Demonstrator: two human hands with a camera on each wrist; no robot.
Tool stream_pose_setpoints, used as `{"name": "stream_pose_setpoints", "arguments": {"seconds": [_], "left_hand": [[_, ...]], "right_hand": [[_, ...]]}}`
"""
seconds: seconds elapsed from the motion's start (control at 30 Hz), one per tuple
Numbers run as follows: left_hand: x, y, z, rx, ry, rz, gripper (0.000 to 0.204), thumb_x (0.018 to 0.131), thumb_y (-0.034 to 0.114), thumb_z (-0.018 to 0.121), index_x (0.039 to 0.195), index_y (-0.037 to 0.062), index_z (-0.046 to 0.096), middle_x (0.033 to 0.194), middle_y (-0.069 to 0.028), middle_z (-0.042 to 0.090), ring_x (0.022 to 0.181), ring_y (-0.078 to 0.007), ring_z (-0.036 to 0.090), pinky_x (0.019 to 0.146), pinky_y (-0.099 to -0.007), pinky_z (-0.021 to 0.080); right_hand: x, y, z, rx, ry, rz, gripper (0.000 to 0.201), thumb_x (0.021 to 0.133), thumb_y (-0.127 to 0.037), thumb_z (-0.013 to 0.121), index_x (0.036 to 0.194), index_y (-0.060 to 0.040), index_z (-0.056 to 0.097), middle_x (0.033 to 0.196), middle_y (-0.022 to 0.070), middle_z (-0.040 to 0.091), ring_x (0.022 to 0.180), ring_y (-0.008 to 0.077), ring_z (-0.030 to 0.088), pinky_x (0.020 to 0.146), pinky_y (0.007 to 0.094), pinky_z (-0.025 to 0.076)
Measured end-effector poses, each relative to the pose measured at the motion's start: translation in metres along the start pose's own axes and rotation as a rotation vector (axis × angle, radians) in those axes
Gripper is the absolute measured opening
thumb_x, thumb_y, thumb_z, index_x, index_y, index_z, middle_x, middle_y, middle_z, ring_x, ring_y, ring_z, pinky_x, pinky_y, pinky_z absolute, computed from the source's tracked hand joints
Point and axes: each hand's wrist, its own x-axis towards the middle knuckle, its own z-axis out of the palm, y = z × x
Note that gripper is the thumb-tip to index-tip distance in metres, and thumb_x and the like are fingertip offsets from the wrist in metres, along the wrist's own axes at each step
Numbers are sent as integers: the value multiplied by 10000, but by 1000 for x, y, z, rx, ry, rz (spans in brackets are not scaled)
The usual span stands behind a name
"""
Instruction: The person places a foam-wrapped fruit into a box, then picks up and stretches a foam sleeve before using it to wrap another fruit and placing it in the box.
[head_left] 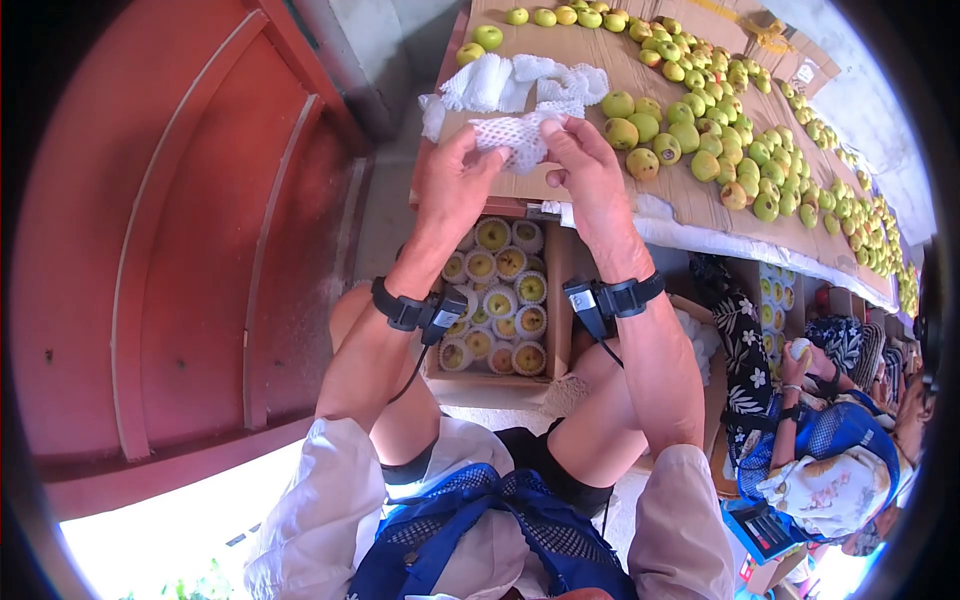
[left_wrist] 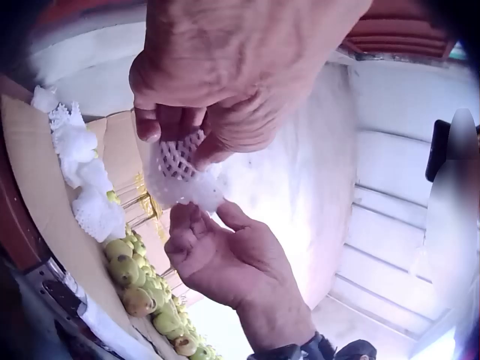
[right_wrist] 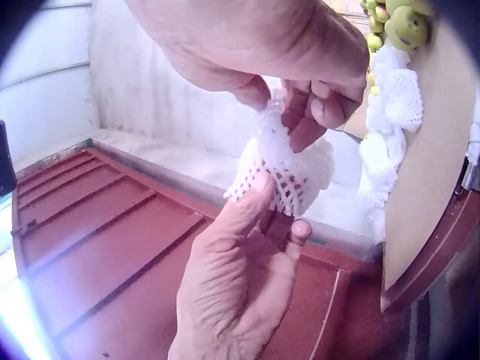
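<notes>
A white foam fruit net (head_left: 515, 140) is stretched between the two hands above the near edge of the cardboard-covered table. My left hand (head_left: 455, 188) pinches one end of it between thumb and fingers. At the opposite end, my right hand (head_left: 592, 180) grips the gathered foam, as the right wrist view shows with the foam net (right_wrist: 279, 161) bunched under the thumb. No apple shows through the open mesh. Just beyond the hands lies a row of more foam nets (head_left: 520, 82), and loose green apples (head_left: 690, 135) spread to the right.
Between the knees stands a cardboard box (head_left: 490, 388) of apples in foam nets. A red door (head_left: 200, 230) closes off the left side. Another person (head_left: 820, 460) in a blue vest works at the right, holding a white-netted fruit. Cardboard (head_left: 660, 195) covers the table.
</notes>
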Motion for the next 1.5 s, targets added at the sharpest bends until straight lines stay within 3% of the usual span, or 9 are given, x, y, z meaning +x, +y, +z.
{"name": "stream_pose_setpoints", "arguments": {"seconds": [0.13,0.27,0.37,0.53,0.67,0.93,1.13,1.43,1.5], "left_hand": [[2,-4,-5,-43,24,31,218,963,49,682,1178,16,702,1045,13,710,948,-54,630,855,-248,523],[-1,6,-12,3,75,-52,199,958,104,705,1144,35,712,1002,17,705,832,-33,595,737,-216,486],[-1,7,-17,-199,71,-143,194,954,129,714,1128,45,715,974,19,700,774,-36,564,663,-206,437],[1,3,-21,-372,63,-260,195,987,116,662,1165,42,686,1013,-2,706,814,-64,609,630,-223,439],[2,7,-23,-424,73,-321,186,1009,123,629,1175,48,670,1015,-10,702,820,-76,627,612,-229,439],[4,0,-29,-324,114,-275,150,1013,125,621,1142,62,661,1022,-5,694,816,-76,622,612,-236,435],[-2,5,-32,-561,84,-387,163,1008,140,635,1161,86,641,1052,-11,697,891,-89,631,658,-260,429],[6,0,-48,-379,132,-305,99,990,114,658,1075,66,648,973,4,685,784,-68,598,602,-233,407],[5,8,-45,-220,176,-246,88,980,109,674,1052,61,662,931,15,678,751,-52,578,591,-220,400]], "right_hand": [[-3,13,14,-401,14,-290,558,888,-153,748,1356,44,518,999,47,656,864,123,591,750,280,499],[8,23,1,-324,-45,-216,524,870,-43,698,1357,42,525,1006,66,662,874,136,603,795,282,515],[10,17,-8,-275,-71,-182,517,873,-19,674,1368,25,530,1018,80,663,884,141,609,803,279,513],[-2,-4,3,-146,-50,-53,512,907,-73,708,1379,12,531,1054,95,668,974,160,619,872,297,503],[-6,-2,10,-245,-133,-140,521,928,-155,729,1379,11,528,1083,110,674,1049,171,617,913,321,497],[-3,-11,-2,-106,-145,-81,625,888,-197,790,1401,10,498,1144,143,651,1102,182,612,936,329,482],[-15,9,20,-524,-105,-500,582,886,-104,731,1418,-68,498,1174,118,652,1106,208,638,916,335,486],[-1,11,-10,-794,-94,-364,402,884,-52,657,1277,-134,626,991,117,742,931,267,724,852,380,556],[-3,5,-12,-825,-76,-292,369,896,-27,645,1260,-88,643,992,83,738,932,199,703,857,332,545]]}}
